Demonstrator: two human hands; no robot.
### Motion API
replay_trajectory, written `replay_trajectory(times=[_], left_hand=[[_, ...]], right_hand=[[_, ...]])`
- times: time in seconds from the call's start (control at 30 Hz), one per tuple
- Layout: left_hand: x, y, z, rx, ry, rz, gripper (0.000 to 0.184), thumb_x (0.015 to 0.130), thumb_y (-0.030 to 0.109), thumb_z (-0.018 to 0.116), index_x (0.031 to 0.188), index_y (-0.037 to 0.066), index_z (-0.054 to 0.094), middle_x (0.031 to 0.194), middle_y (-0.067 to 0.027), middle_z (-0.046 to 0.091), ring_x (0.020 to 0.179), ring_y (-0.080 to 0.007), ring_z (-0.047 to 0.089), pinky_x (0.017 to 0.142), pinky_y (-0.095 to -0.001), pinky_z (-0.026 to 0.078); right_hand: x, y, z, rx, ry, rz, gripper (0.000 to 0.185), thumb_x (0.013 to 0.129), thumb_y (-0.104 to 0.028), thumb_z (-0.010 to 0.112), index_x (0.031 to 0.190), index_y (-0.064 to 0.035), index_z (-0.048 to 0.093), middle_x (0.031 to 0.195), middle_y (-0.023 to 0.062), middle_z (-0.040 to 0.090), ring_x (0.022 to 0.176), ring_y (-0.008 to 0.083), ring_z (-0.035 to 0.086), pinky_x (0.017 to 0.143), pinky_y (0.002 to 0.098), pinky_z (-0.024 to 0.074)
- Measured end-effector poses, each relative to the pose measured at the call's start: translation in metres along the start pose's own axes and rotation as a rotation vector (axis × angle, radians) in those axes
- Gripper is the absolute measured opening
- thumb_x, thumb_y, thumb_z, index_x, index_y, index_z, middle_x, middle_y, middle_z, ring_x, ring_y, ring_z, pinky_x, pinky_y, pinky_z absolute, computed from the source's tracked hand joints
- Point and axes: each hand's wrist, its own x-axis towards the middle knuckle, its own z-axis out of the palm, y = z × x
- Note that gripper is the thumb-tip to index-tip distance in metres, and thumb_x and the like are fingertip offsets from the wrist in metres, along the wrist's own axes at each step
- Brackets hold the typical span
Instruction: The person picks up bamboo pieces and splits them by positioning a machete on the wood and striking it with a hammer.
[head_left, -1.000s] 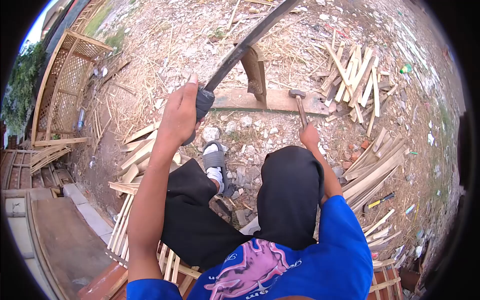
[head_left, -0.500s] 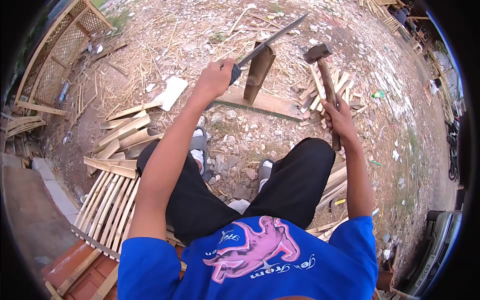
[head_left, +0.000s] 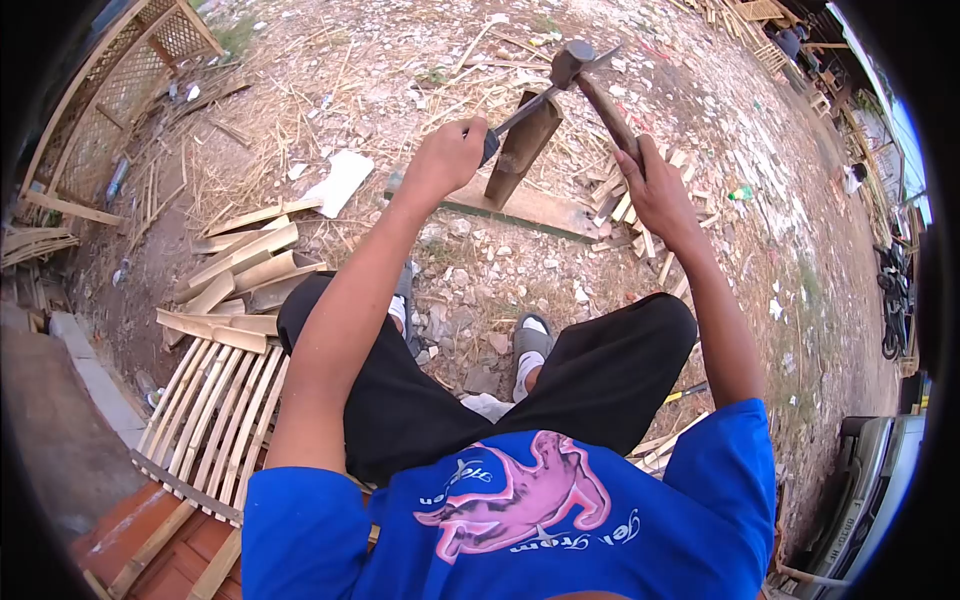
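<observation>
My left hand (head_left: 452, 157) is closed round the dark handle of a long machete (head_left: 530, 106), whose blade points up and right. Under the blade, a split bamboo piece (head_left: 522, 152) stands tilted on a wooden plank (head_left: 540, 212) lying on the ground. My right hand (head_left: 657, 190) grips the wooden handle of a hammer (head_left: 608, 112). The hammer's metal head overlaps the blade near its tip; whether they touch I cannot tell.
Split bamboo pieces (head_left: 240, 262) lie at the left beside a slatted bamboo frame (head_left: 215, 405). Bamboo strips (head_left: 635, 200) are piled right of the plank. A white sheet (head_left: 345, 182) lies on the rubble. A parked vehicle (head_left: 860, 490) is at the lower right.
My right hand has raised the hammer from near the plank, and its head has swung left to the blade. The machete has come lower, across the bamboo's top. The view has shifted.
</observation>
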Motion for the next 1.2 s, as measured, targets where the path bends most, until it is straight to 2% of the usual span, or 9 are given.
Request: replay_trajectory(times=[0.13,0.4,0.47,0.57,0.7,0.93,1.07,1.17,1.2], left_hand=[[0.002,0.005,0.002,0.022,0.026,0.014,0.058,0.098,0.048,0.033,0.109,0.002,0.068,0.106,-0.0269,0.066,0.106,-0.0438,0.061,0.095,-0.0467,0.045],[0.006,0.002,0.003,0.051,0.017,0.062,0.058,0.098,0.048,0.033,0.108,0.003,0.068,0.103,-0.0265,0.067,0.102,-0.0431,0.062,0.093,-0.0473,0.046],[0.002,0.005,0.001,0.028,0.02,0.054,0.058,0.098,0.048,0.033,0.108,0.003,0.068,0.102,-0.0264,0.067,0.101,-0.043,0.062,0.092,-0.0479,0.046],[0.003,0.005,0.003,0.08,0.008,0.027,0.058,0.098,0.049,0.034,0.105,0.003,0.068,0.101,-0.026,0.068,0.101,-0.0428,0.063,0.092,-0.0485,0.046],[0.004,-0.003,0.019,0.118,0.076,0.065,0.058,0.098,0.05,0.034,0.105,0.004,0.069,0.1,-0.0253,0.068,0.1,-0.0424,0.063,0.091,-0.0486,0.046],[0.002,0.006,0.009,0.104,0.037,0.035,0.058,0.098,0.049,0.033,0.106,0.005,0.069,0.097,-0.0244,0.068,0.097,-0.0413,0.064,0.09,-0.0476,0.047],[0.002,0.007,0.007,0.089,0.019,0.031,0.057,0.097,0.048,0.033,0.106,0.005,0.069,0.099,-0.0248,0.068,0.098,-0.0416,0.064,0.091,-0.0477,0.047],[0.002,0.004,0.008,0.13,0.024,0.065,0.058,0.097,0.048,0.033,0.107,0.004,0.069,0.102,-0.0261,0.068,0.1,-0.0421,0.064,0.093,-0.0478,0.046],[0.004,-0.006,0.016,0.172,0.024,0.079,0.058,0.097,0.048,0.033,0.108,0.004,0.069,0.102,-0.0267,0.068,0.1,-0.0425,0.064,0.093,-0.0479,0.046]], right_hand=[[0.007,-0.014,-0.026,0.028,0.055,-0.084,0.04,0.099,-0.039,0.051,0.114,-0.0017,0.05,0.077,0.0246,0.063,0.072,0.0426,0.063,0.066,0.0511,0.0435],[0.028,-0.041,-0.093,0.564,0.518,-0.252,0.042,0.103,-0.046,0.045,0.089,-0.0066,0.051,0.059,-0.0017,0.044,0.049,0.0037,0.04,0.044,0.0236,0.0316],[0.026,-0.018,-0.042,0.548,0.548,-0.228,0.04,0.104,-0.042,0.041,0.09,-0.0056,0.048,0.056,0.0015,0.047,0.048,0.0087,0.047,0.044,0.0284,0.0349],[0.001,0.016,0.018,-0.07,0.019,-0.032,0.035,0.103,-0.04,0.043,0.104,-0.0043,0.044,0.07,0.0284,0.06,0.068,0.0494,0.06,0.061,0.0561,0.0402],[0.01,0.011,0.004,0.09,0.002,0.137,0.046,0.101,-0.046,0.045,0.105,-0.0002,0.048,0.075,0.0272,0.061,0.071,0.044,0.061,0.066,0.0511,0.0421],[0.029,-0.026,-0.085,0.622,0.423,-0.122,0.045,0.098,-0.051,0.053,0.101,-0.0058,0.056,0.062,-0.0042,0.042,0.05,0.0021,0.037,0.043,0.0197,0.028],[0.044,-0.002,-0.021,0.812,0.667,-0.299,0.04,0.103,-0.042,0.044,0.096,-0.0033,0.049,0.059,-0.0017,0.046,0.044,0.0038,0.043,0.038,0.0204,0.0315],[0.017,0.053,0.045,-0.007,0.008,0.041,0.036,0.102,-0.039,0.045,0.105,-0.0038,0.048,0.073,0.0274,0.06,0.07,0.0477,0.061,0.063,0.0538,0.0416],[0.015,0.056,0.052,0.076,-0.023,0.095,0.039,0.101,-0.041,0.045,0.107,-0.0028,0.05,0.076,0.0284,0.062,0.076,0.0506,0.06,0.068,0.0538,0.042]])
